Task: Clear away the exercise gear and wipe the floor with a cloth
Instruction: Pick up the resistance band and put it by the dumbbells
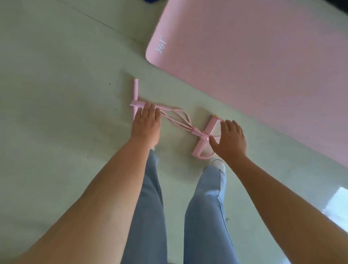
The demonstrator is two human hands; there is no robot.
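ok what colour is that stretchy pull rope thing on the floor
The tube pedal resistance band is pale pink all over, handle, cords and foot bar alike; the head view shows it.

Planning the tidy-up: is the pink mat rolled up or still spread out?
Spread out. The pink mat lies flat on the floor, its rounded corner down, with no roll in view.

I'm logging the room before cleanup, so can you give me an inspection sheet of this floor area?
Surface: pale floor, a few dark specks, a bright glare patch at right.
Job's things: pink pedal resistance band lying flat, handle bar at left, foot pedals at right; pink yoga mat unrolled beside it. No cloth seen.
Clutter: dark blue object at the top edge, cut off.
Grippers: left hand open over the handle end; right hand open over the pedals; neither grips.
Cables: nothing seen apart from the band's elastic cords.
Surroundings: person's jeans and a shoe tip.
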